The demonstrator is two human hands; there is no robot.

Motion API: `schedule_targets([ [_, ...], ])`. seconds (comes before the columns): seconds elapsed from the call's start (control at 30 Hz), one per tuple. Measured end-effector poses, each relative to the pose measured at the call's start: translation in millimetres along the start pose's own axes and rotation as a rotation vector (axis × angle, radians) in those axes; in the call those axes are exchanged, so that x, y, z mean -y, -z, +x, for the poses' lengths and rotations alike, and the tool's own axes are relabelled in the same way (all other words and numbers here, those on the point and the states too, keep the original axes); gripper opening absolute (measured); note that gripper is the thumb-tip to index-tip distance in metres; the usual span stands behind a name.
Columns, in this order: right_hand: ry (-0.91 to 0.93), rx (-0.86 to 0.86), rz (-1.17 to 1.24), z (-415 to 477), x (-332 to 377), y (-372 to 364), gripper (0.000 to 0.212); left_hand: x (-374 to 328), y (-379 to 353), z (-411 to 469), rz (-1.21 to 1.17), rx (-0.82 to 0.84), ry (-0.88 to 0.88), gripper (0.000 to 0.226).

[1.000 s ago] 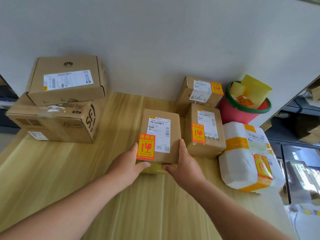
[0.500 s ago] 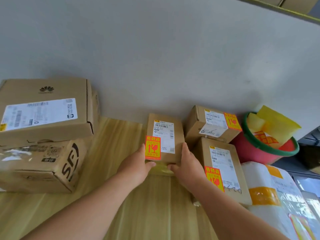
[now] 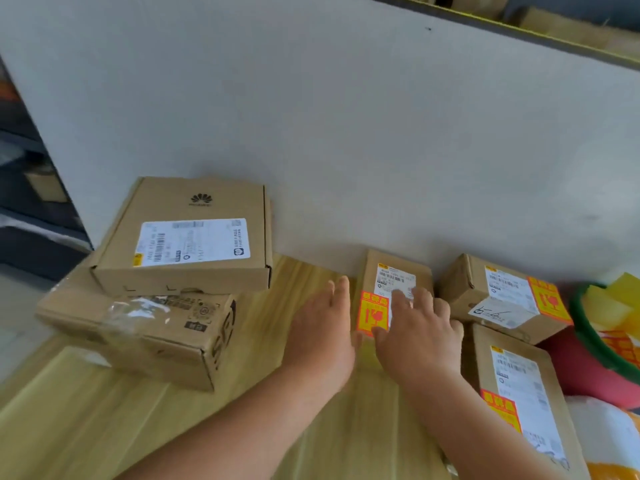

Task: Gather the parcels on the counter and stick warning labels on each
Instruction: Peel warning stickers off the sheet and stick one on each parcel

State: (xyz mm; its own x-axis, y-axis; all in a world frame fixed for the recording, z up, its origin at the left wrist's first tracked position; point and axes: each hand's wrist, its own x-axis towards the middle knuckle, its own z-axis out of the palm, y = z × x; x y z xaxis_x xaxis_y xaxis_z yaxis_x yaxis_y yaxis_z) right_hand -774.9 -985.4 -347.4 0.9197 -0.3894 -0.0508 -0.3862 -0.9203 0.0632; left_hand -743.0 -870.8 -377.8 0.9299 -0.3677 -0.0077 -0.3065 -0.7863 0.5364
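Note:
A small brown parcel (image 3: 394, 275) with a white shipping label and an orange warning label (image 3: 372, 311) lies against the grey wall. My right hand (image 3: 420, 336) rests on top of it with straight fingers. My left hand (image 3: 323, 332) is open beside its left edge, fingers pointing at the wall. Two more labelled brown parcels sit to the right: one at the wall (image 3: 502, 296), one nearer me (image 3: 523, 393). A flat brown box (image 3: 188, 237) lies stacked on a taped carton (image 3: 145, 332) at the left; no orange label shows on either.
A red bucket with a green rim (image 3: 588, 334) at the right edge holds yellow backing sheets and orange labels. A white wrapped parcel (image 3: 609, 438) shows at the bottom right. The wooden counter (image 3: 86, 420) ends at the left, with dark shelving (image 3: 27, 188) beyond it.
The small parcel has been pushed back to the wall. Both hands have let go of its near end; the right hand now lies on top, the left beside it. The camera turned left.

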Motion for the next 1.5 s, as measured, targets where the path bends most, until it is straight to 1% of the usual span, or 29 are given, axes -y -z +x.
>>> schedule_targets([
  [0.03, 0.032, -0.006, 0.073, -1, 14, 9, 0.053, 3, 17, -5, 0.016, -0.071, -0.059, 0.075],
  [0.1, 0.101, -0.033, 0.270, 0, 43, 24, 0.045, 13, 50, -14, 0.074, -0.266, -0.199, 0.067],
  [0.17, 0.160, -0.038, 0.477, 0, 71, 36, 0.046, 29, 80, -19, 0.141, -0.425, -0.259, 0.063],
  [0.2, 0.180, -0.022, 0.563, 0, 84, 40, 0.048, 39, 95, -21, 0.155, -0.459, -0.247, 0.062],
  [0.23, 0.191, 0.007, 0.642, 0, 96, 44, 0.050, 51, 109, -22, 0.159, -0.475, -0.203, 0.061],
  [0.3, 0.186, 0.078, 0.779, 0, 118, 48, 0.054, 80, 134, -26, 0.170, -0.485, -0.062, 0.062],
  [0.37, 0.162, 0.147, 0.864, 2, 135, 47, 0.058, 110, 149, -31, 0.229, -0.487, 0.137, 0.065],
  [0.43, 0.120, 0.216, 0.918, 4, 146, 40, 0.058, 133, 156, -36, 0.237, -0.420, 0.375, 0.072],
  [0.5, 0.089, 0.262, 0.977, 5, 155, 32, 0.053, 144, 161, -40, 0.087, -0.354, 0.568, 0.074],
  [0.53, 0.080, 0.273, 1.003, 3, 157, 29, 0.051, 146, 161, -42, -0.021, -0.332, 0.629, 0.069],
  [0.6, 0.065, 0.267, 1.041, -4, 156, 28, 0.045, 146, 160, -49, -0.194, -0.326, 0.664, 0.046],
  [0.63, 0.057, 0.255, 1.063, -9, 152, 28, 0.040, 145, 159, -52, -0.229, -0.356, 0.655, 0.035],
  [0.67, 0.044, 0.248, 1.085, -15, 147, 30, 0.035, 142, 158, -59, -0.258, -0.384, 0.645, 0.031],
  [0.73, 0.016, 0.233, 1.131, -29, 132, 34, 0.028, 133, 154, -74, -0.305, -0.430, 0.619, 0.039],
  [0.8, -0.007, 0.199, 1.166, -48, 113, 37, 0.035, 117, 148, -90, -0.397, -0.492, 0.589, 0.048],
  [0.87, -0.050, 0.164, 1.208, -73, 92, 38, 0.041, 96, 141, -110, -0.524, -0.562, 0.538, 0.052],
  [0.93, -0.087, 0.146, 1.239, -103, 68, 39, 0.035, 76, 132, -130, -0.625, -0.596, 0.493, 0.050],
  [1.03, -0.151, 0.110, 1.257, -148, 25, 37, 0.018, 47, 115, -165, -0.715, -0.598, 0.443, 0.039],
  [1.1, -0.192, 0.085, 1.262, -178, -4, 33, 0.012, 29, 95, -192, -0.755, -0.582, 0.426, 0.034],
  [1.17, -0.221, 0.084, 1.246, -205, -30, 23, 0.020, 14, 71, -221, -0.778, -0.568, 0.417, 0.034],
  [1.27, -0.257, 0.152, 1.217, -249, -64, 4, 0.027, -2, 32, -263, -0.787, -0.523, 0.446, 0.037],
  [1.4, -0.340, 0.286, 1.150, -307, -99, -38, 0.038, -6, -17, -314, -0.730, -0.385, 0.528, 0.048],
  [1.5, -0.407, 0.368, 1.111, -345, -113, -72, 0.042, -3, -45, -335, -0.715, -0.242, 0.577, 0.049],
])
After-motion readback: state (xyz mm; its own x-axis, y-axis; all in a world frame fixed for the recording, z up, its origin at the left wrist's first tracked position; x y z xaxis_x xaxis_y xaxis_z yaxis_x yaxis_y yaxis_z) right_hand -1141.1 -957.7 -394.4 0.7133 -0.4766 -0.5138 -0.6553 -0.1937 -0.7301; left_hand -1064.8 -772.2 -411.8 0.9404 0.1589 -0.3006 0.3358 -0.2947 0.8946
